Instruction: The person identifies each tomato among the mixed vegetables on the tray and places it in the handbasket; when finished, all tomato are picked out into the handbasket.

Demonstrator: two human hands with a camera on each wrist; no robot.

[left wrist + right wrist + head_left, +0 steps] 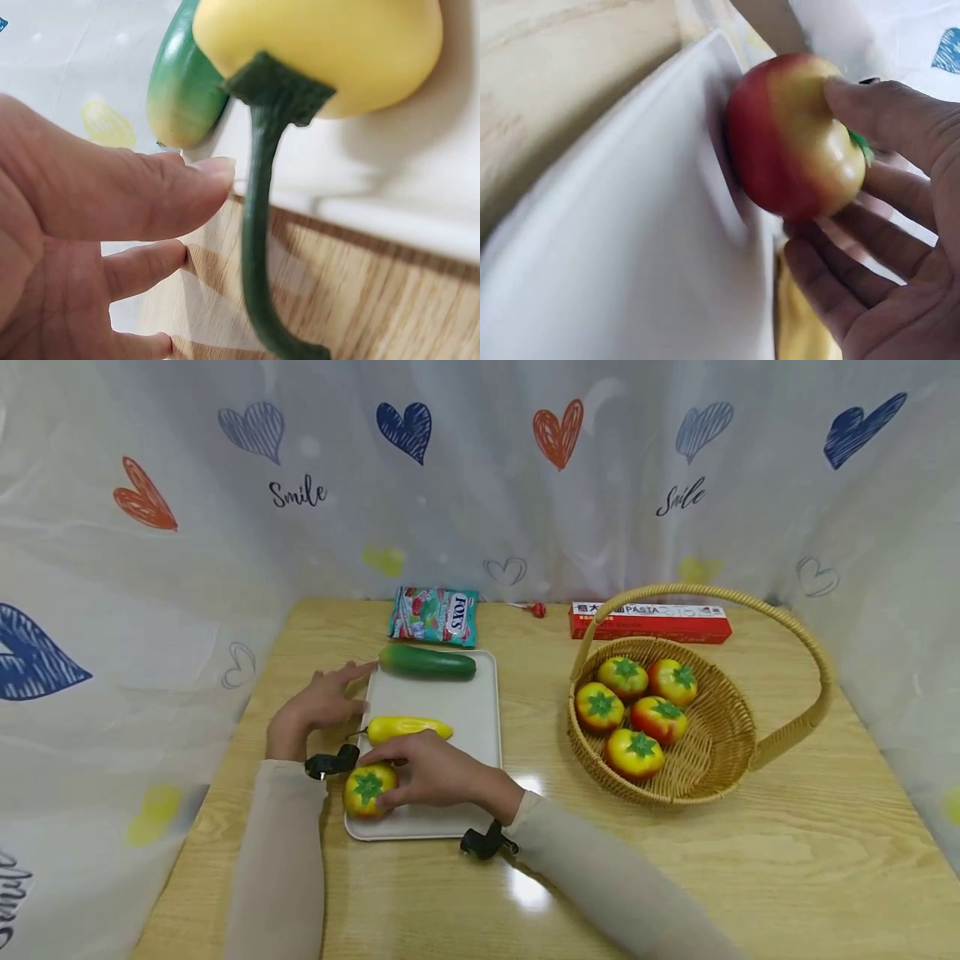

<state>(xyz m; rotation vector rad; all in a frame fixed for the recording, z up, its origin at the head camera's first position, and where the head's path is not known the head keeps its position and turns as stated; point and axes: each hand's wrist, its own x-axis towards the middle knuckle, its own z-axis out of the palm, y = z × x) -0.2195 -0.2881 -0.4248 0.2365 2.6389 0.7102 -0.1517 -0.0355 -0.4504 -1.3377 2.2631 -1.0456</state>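
A red-and-yellow toy tomato (367,791) with a green leafy top is at the near left corner of the white tray (472,702). My right hand (442,768) holds this tomato (795,142) between thumb and fingers. By the tray's left edge, my left hand (318,703) has its fingers extended and grips nothing. Its index fingertip is close to the tip of a green cucumber (429,662) at the tray's far end; whether they touch cannot be told. Between them on the tray lies a yellow pepper (408,727), its curved green stem (259,165) jutting past the left edge.
On the right stands a wicker basket (712,781) with a tall handle, several similar tomatoes inside. Along the back lie a candy bag (433,616), a red lollipop (537,609) and a red pasta box (648,625). A curtain (480,485) borders the wooden table.
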